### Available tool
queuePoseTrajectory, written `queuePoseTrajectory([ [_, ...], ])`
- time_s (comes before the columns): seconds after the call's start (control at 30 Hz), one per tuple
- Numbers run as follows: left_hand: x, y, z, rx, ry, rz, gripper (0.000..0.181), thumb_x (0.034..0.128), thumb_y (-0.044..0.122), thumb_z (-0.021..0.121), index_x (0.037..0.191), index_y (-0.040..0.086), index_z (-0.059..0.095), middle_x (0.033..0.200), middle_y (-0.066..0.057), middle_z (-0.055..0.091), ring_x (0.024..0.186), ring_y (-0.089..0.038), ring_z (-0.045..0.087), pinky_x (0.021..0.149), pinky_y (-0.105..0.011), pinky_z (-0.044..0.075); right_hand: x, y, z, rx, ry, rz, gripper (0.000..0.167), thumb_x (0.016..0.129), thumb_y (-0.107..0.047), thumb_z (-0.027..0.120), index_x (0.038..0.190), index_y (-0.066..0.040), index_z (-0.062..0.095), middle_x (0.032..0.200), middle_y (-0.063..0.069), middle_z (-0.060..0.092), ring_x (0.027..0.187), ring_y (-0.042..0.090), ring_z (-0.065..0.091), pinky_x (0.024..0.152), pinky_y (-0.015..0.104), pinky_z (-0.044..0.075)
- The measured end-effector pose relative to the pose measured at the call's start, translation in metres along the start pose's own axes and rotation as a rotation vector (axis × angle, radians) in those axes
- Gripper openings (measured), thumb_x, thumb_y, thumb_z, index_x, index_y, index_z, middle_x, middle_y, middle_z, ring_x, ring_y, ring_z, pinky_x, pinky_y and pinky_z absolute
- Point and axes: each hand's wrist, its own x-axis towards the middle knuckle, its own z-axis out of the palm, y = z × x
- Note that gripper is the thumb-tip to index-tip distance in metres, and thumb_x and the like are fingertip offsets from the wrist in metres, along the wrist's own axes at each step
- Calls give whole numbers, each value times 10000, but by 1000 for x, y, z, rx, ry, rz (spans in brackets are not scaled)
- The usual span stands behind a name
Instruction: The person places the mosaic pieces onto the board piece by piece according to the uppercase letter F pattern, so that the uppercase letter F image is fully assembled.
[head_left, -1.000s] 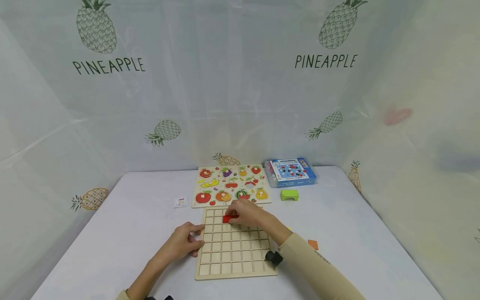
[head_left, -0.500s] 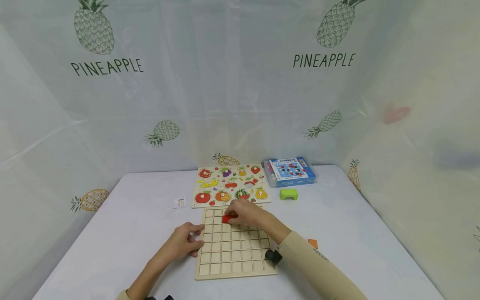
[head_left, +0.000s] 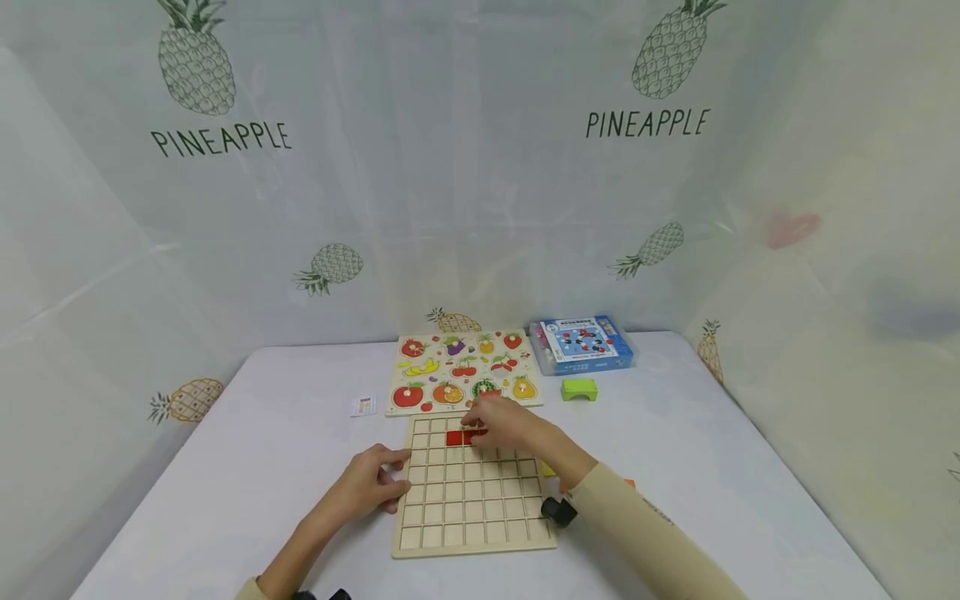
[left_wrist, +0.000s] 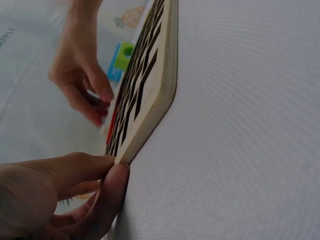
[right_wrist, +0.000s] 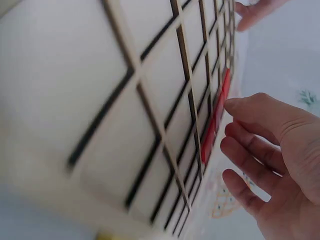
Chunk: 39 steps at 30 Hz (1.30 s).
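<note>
1. Furthest left, a small printed card (head_left: 363, 406) lay flat on the white table (head_left: 247, 467), beyond your left hand.
2. Your left hand (head_left: 367, 479) was at the left edge of the grid board, thumb and fingers bent and lightly holding that edge.
3. The fruit board (head_left: 467, 392) lay just past the grid board's far edge, its pictures facing up; whether the two boards touched, you couldn't tell.
4. The wooden grid board (head_left: 453, 510) lay flat in front of you, between your hands.
5. The red piece (head_left: 454, 438) sat in the second row from the far edge, starting at the third column and running right under your fingers.
6. Your right hand (head_left: 510, 421) was over it, loosely open, fingers partly bent and parted, the thumb tip at the red surface; a firm grip didn't show.
7. A yellow piece (head_left: 549, 469) peeked out beside the grid board's right edge, near your wrist.
8. A green arched block (head_left: 579, 389) stood in front of the blue box (head_left: 582, 344).
9. Orange pieces (head_left: 630, 482) showed on either side of your right forearm, mostly hidden by it.
</note>
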Motion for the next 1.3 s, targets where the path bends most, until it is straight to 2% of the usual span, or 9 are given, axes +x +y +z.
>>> queuePoseTrajectory([
  [0.27, 4, 2, -5, 1, 4, 0, 542, 824, 73, 757, 1316, -65, 576, 996, -135, 565, 563, -74, 607, 493, -214, 536, -40, 21, -20, 36, 35, 61, 223, 886, -157, 718, 1099, -95, 746, 1025, 5, 690, 912, 148, 640, 794, 254, 555],
  [0.47, 2, 2, -5, -3, 1, -3, 538, 831, 67, 748, 1319, -72, 570, 996, -133, 561, 563, -68, 609, 492, -218, 541, -84, 35, -24, 82, 37, 135, 188, 867, -170, 735, 1052, -139, 753, 971, -59, 690, 887, 114, 605, 791, 278, 552],
  [0.67, 1, 0, -3, -9, 1, -5, 540, 827, 67, 752, 1317, -73, 572, 993, -127, 557, 578, -63, 603, 493, -220, 546, -128, 47, -27, 118, 16, 196, 202, 848, -210, 763, 1047, -178, 745, 1004, -84, 693, 932, 103, 626, 835, 349, 574],
  [0.83, 1, 0, -1, -19, 6, -15, 546, 825, 66, 755, 1320, -70, 570, 993, -125, 558, 583, -74, 610, 496, -223, 549, -162, 60, -32, 133, 9, 227, 215, 831, -257, 781, 1031, -184, 745, 986, -89, 688, 919, 107, 640, 820, 343, 584],
  [0.97, 1, 0, -1, -17, 11, -23, 542, 822, 64, 756, 1316, -66, 575, 990, -122, 560, 591, -77, 602, 493, -221, 547, -185, 70, -35, 149, -5, 263, 234, 821, -271, 788, 1032, -180, 744, 979, -93, 682, 889, 86, 613, 765, 284, 571],
  [1.13, 0, -1, -1, -13, 15, -22, 535, 824, 71, 758, 1314, -53, 584, 995, -126, 566, 586, -82, 597, 491, -218, 538, -205, 78, -35, 159, 12, 230, 235, 812, -289, 794, 1020, -191, 745, 934, -118, 664, 837, 45, 590, 706, 235, 538],
  [1.3, 0, -2, 1, -13, 12, -20, 530, 828, 68, 753, 1316, -51, 583, 994, -123, 566, 572, -79, 595, 493, -215, 537, -215, 83, -31, 151, 24, 177, 197, 806, -265, 801, 984, -201, 746, 903, -135, 652, 798, 13, 563, 688, 218, 532],
])
